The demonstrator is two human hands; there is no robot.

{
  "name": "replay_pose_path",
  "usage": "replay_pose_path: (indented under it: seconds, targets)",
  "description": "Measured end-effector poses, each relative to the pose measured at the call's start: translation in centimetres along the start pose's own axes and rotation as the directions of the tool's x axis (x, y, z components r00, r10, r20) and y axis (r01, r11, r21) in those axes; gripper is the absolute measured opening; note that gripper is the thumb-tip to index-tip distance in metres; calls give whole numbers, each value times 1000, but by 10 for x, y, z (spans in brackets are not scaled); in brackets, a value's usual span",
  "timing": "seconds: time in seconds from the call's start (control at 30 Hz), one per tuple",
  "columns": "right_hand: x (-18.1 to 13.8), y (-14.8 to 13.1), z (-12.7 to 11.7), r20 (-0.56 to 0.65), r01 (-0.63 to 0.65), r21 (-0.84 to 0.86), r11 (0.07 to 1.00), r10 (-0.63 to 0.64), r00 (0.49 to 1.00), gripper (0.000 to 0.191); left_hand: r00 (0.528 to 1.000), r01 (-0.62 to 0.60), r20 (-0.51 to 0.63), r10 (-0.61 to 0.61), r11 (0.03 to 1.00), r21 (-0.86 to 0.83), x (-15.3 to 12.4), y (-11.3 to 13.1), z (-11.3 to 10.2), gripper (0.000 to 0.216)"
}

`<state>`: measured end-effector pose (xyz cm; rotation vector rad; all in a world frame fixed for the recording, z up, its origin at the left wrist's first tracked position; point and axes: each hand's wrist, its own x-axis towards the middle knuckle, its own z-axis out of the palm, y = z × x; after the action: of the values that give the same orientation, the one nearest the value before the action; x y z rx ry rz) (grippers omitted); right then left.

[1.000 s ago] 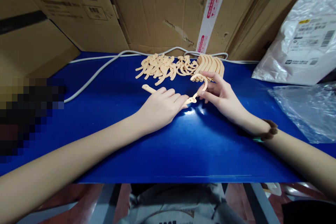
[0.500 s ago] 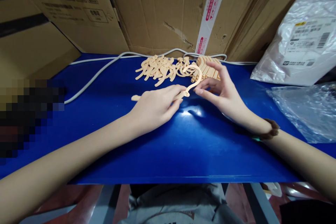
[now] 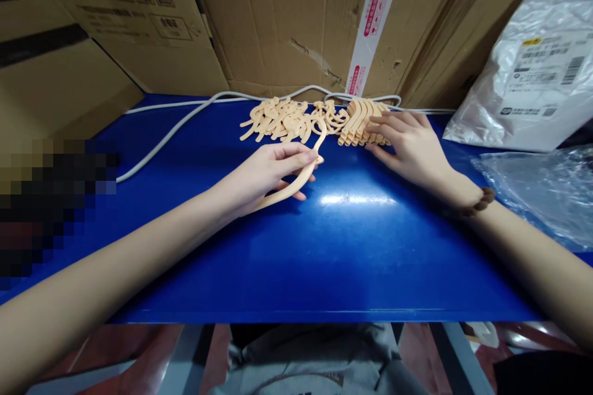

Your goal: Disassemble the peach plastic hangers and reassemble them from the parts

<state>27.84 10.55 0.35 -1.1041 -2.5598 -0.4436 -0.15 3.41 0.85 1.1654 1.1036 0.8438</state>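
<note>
Pinched shut, the left hand [image 3: 264, 176] has its grip on a long peach strip [image 3: 287, 190], thumb and fingers near its middle. Its long line runs from 7 o'clock up to 1 o'clock, and the curled tip points at the loose pile [image 3: 280, 118] at 12 o'clock on the blue bench [image 3: 324, 259]. At 2 o'clock from that grip sits the neat stack [image 3: 356, 122]. The right hand [image 3: 414, 148] is nearer to it, grip loose, fingers flat against it. The cardboard box [image 3: 134, 6] shows small signs; words on the red tape [image 3: 373, 12] and the bag label [image 3: 542, 68] are too small to read.
</note>
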Motion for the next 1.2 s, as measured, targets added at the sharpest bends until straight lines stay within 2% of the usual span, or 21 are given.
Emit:
replay_pose_path:
  seconds: [0.13,0.37,0.6,0.8,0.93,1.2]
  targets:
    - [1,-4,-2,-26,-3,-32,999,2,1000,31,999,36,-23,-38,996,-87,3,-4,-2,20]
    - [1,-2,3,-20,41,-105,994,-44,999,33,993,122,22,-120,982,-145,6,-7,1,14]
    - [1,-3,2,-18,18,-81,997,-20,1000,38,992,123,-4,-124,986,-110,6,-5,3,12]
    - [0,1,5,-52,-76,-81,994,72,996,37,994,111,13,-110,989,-95,6,-6,2,12]
    - [0,2,7,-37,-61,-73,995,58,998,36,995,100,20,-99,992,-72,6,-7,2,16]
    - [1,-2,6,-48,-22,-171,985,14,999,30,995,102,11,-101,993,-62,6,-7,1,12]
